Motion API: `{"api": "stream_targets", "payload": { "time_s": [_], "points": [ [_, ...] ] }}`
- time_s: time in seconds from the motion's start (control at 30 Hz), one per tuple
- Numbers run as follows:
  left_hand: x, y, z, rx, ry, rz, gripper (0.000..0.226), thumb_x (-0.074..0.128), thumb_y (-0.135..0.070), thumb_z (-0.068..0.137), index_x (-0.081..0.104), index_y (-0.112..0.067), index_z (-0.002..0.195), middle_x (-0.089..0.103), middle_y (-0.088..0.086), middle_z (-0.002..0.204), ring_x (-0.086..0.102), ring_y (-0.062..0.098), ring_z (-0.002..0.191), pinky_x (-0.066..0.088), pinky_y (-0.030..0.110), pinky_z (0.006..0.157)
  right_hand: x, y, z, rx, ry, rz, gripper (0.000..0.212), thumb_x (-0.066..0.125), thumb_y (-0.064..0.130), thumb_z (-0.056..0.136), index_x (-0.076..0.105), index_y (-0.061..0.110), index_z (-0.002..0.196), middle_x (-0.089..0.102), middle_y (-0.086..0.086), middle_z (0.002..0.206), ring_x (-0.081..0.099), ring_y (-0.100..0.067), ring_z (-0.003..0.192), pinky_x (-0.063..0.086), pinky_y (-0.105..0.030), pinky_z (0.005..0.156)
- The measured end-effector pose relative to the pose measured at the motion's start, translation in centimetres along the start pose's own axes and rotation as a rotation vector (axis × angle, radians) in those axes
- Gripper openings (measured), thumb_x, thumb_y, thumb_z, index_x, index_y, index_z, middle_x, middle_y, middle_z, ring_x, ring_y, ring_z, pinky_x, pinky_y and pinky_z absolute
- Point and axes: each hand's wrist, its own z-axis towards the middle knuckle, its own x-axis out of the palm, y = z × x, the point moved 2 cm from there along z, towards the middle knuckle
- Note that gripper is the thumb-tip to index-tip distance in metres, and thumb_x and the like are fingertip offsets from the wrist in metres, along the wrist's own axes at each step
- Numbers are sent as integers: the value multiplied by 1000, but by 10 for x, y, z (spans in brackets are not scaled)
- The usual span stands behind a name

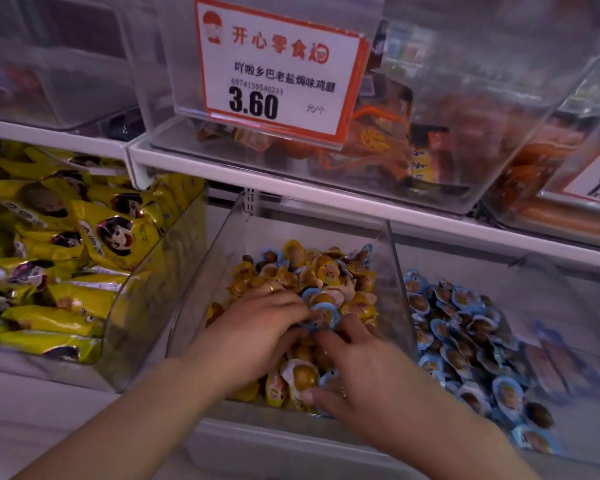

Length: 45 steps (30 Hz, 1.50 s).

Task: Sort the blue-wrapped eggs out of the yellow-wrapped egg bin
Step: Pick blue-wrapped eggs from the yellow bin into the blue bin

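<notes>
Nearest, the right hand (371,372) rests curled on the pile in the clear plastic bin of yellow-wrapped eggs (394,271), its thumb beside a blue-wrapped egg (329,377); whether it pinches one I cannot tell. Just beyond, the left hand (267,327) pinches a small blue-rimmed foil-wrapped egg (324,315) mid-bin. These look light, slippery and dentable (take them by the flat wrapper rim). Right of that bin lies the clear bin of blue-wrapped eggs (520,271).

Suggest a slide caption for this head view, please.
Both hands pick blue-wrapped eggs from the yellow-wrapped egg bin.
</notes>
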Motion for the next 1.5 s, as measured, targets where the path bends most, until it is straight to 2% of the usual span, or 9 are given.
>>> {"api": "stream_targets", "payload": {
  "time_s": [0.33,0.6,0.73,0.87,1.03,1.2,1.27,1.37,1.5],
  "points": [
    [-15,6,-5,-250,-174,-289,16,59,-29,98,72,-31,105,71,-20,99,62,-3,97,50,26,83,-5,-6,4,60,-195,294,33,60,29,97,63,39,128,55,6,120,60,-17,107,48,-28,90],
    [-24,0,-3,-372,-288,-452,26,56,-15,99,68,-37,93,70,-21,87,63,-6,86,42,8,68,-13,-22,12,234,-502,998,32,50,11,96,62,29,120,68,1,72,57,-17,45,44,-29,40],
    [-29,-10,5,-512,-547,-744,20,55,-15,100,73,-23,97,75,-10,86,68,1,80,50,12,71,-8,-11,22,408,-344,1840,26,50,9,98,69,5,115,55,-7,61,56,-19,55,43,-29,43],
    [-27,-38,5,-454,-645,-734,22,56,-19,100,72,-32,91,75,-15,86,69,1,79,52,15,70,-7,16,24,274,59,2193,53,48,47,97,65,4,122,62,-22,102,66,-31,79,53,-32,50],
    [-22,-56,4,-214,-438,-569,29,48,-33,99,66,-36,122,66,-21,123,58,0,121,48,29,101,-17,12,20,189,-84,2231,46,53,39,97,67,5,124,68,-20,123,67,-22,90,50,-26,57],
    [-14,-65,0,-16,-174,-383,66,26,-58,102,2,-35,158,3,-21,165,4,0,151,6,16,119,-23,-14,13,208,-322,2181,36,56,8,96,59,0,131,66,-19,127,65,-27,108,52,-26,62],
    [-10,-65,-5,48,-121,-334,73,24,-66,99,-9,-36,157,-6,-21,164,-1,2,152,2,13,117,-25,-26,6,203,-409,2079,27,60,-2,91,68,3,117,75,-13,106,71,-19,92,53,-24,55],
    [-6,-59,-7,-28,-134,-407,72,32,-69,96,0,-43,156,2,-30,162,7,-5,149,8,10,115,-36,-53,-7,133,-634,1860,22,66,-7,84,73,12,95,73,-8,83,69,-15,67,46,-21,45],
    [-1,-51,-3,16,-50,-162,56,38,-77,88,58,-44,128,46,-37,131,40,-10,126,32,16,103,-43,-107,-30,230,-774,1402,20,74,2,81,74,20,91,73,-9,88,67,-22,65,50,-29,51]
  ]
}}
